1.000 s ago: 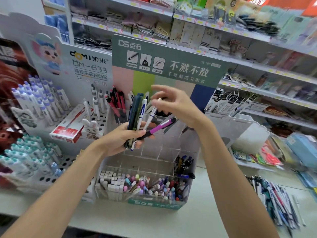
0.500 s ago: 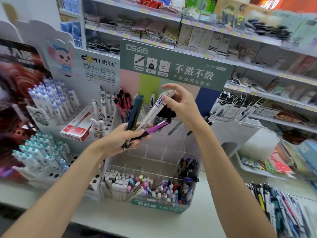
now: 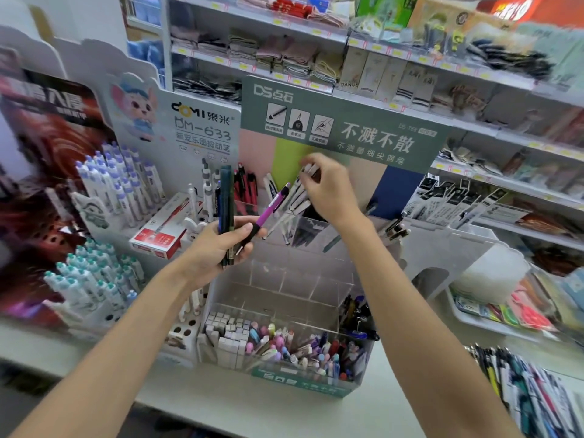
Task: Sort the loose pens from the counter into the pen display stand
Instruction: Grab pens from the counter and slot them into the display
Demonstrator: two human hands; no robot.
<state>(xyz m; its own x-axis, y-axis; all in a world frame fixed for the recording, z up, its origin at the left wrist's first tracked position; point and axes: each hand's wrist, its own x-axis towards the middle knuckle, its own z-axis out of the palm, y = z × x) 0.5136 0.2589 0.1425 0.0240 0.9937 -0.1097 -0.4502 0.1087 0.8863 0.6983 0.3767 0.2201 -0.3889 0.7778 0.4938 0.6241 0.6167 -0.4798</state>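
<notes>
head view: right hand (image 3: pixel 328 192) pinches white pen (image 3: pixel 310 170) over pen display stand (image 3: pixel 284 281); left hand (image 3: pixel 216 248) grasps pen bundle (image 3: pixel 226 197); loose pens (image 3: pixel 524 393) remain lower right.

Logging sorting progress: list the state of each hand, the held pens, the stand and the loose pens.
left hand, grips dark pens and purple pen.
right hand, pinches the tops of white pens.
pen display stand, front bin packed, middle compartments unfilled.
loose pens, lying heaped on the counter.
</notes>
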